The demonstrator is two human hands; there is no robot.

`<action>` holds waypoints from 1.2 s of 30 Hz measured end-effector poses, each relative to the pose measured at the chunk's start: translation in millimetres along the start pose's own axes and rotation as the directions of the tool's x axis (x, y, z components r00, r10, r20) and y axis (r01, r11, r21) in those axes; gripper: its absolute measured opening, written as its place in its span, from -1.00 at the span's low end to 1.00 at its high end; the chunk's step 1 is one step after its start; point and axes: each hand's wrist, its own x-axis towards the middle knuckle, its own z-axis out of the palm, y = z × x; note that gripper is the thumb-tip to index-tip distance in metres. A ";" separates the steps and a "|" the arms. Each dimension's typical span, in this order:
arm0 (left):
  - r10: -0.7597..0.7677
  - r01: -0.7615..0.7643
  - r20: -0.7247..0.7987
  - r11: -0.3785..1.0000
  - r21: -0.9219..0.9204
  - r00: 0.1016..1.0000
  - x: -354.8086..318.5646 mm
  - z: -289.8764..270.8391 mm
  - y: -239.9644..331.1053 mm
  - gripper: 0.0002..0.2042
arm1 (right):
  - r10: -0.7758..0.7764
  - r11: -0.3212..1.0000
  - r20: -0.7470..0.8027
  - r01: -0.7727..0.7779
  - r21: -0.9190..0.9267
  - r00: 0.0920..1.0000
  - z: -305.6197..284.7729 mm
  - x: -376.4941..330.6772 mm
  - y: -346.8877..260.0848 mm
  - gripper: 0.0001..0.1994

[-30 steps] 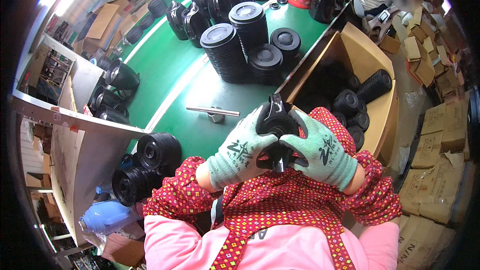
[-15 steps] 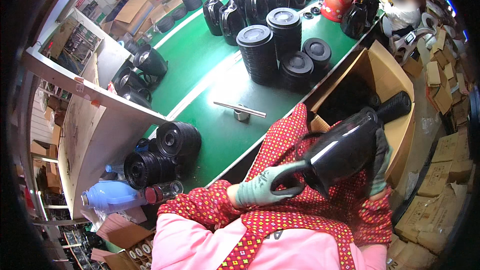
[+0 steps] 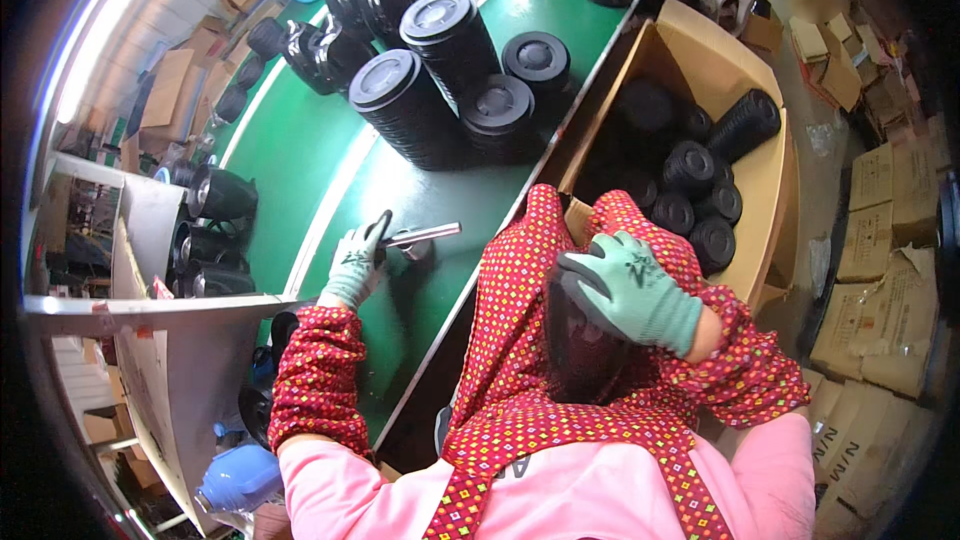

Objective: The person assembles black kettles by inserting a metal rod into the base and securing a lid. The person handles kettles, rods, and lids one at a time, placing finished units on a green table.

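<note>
My left hand [image 3: 355, 262], in a green glove with dark fingertips, reaches over the green table. Its thumb and fingers close round the left end of a metal bar tool [image 3: 428, 234], a rod set crosswise on a short round stem. Between my apron and my right hand [image 3: 632, 292] is a glossy black jug [image 3: 585, 355], standing in my lap. That gloved hand lies over the jug's upper end with the fingers bent onto it. The jug's lower part is dark and blurred, and its handle does not show.
Stacks of round black lids [image 3: 400, 105] stand on the table [image 3: 330, 165], with several black jugs [image 3: 330, 55] behind them. An open cardboard box [image 3: 770, 200] at my right holds black cylindrical parts [image 3: 690, 168]. A blue bottle [image 3: 240, 480] lies at lower left.
My left hand has let go of the jug's handle and moved to the bar tool. The jug has come down into my lap, my right hand now on its upper end. The view has turned.
</note>
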 end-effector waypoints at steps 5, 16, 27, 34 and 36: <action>0.029 -0.054 -0.086 0.954 -0.295 0.996 -7.4 -36.3 38.3 -0.49 | 0.053 0.798 0.124 -0.117 0.591 0.991 -28.7 14.0 19.4 -0.72; 0.236 -0.196 -0.028 0.727 -0.658 0.971 50.0 -188.7 193.4 -0.30 | -0.419 0.905 -0.196 0.424 -0.015 0.887 -45.7 118.1 56.0 -0.49; 0.729 -0.576 -0.319 0.125 -0.808 0.606 115.5 -140.6 271.5 -0.47 | -0.378 0.550 -0.159 0.360 0.754 0.912 49.1 99.6 134.1 -0.67; 0.482 -0.541 -0.245 0.734 -0.412 0.841 94.0 -134.5 348.2 -0.65 | -0.516 0.325 -0.343 0.550 0.770 0.785 32.1 113.4 105.9 -0.71; 0.523 -0.547 -0.183 0.721 -0.426 0.832 96.3 -135.1 351.6 -0.64 | -0.594 0.313 -0.342 0.601 0.736 0.728 38.8 121.0 117.5 -0.71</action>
